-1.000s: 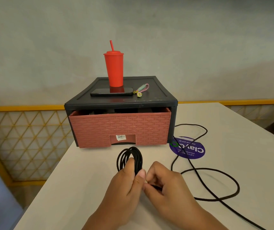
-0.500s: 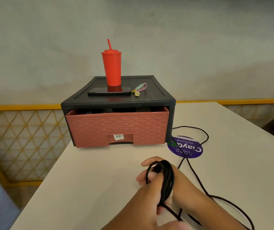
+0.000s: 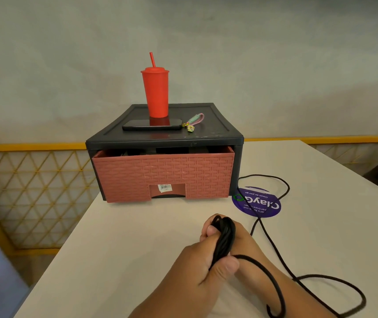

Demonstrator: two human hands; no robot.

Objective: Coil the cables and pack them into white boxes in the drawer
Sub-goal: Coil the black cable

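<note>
Your tabletop [image 3: 137,249] carries a black drawer unit [image 3: 165,141] at its far side. Its reddish woven drawer [image 3: 160,173] stands only a crack open, so no white boxes can be seen inside, and all the packing looks to be ahead of you. On top of the unit stands a red tumbler [image 3: 155,92], with a dark phone [image 3: 152,125] and a small keychain [image 3: 193,121] just in front of it; none of these concerns the job. The black cable [image 3: 277,285] is the one task thing in view. A long loose run of it lies on the tabletop to the right, looping past the unit's right corner, across a round purple sticker [image 3: 258,203] and back toward you. I judge you partway through the coiling, with several turns made and plenty of slack not yet wound. Those turns form a tight coil [image 3: 224,237] held over the tabletop, near you and right of the drawer's middle. Your right hand [image 3: 245,239] curls its fingers round the coil's far end. Your left hand [image 3: 201,271], crossed in front, pinches the near end between thumb and fingers, where the loose run leaves. Both grips are closed firmly on it.
</note>
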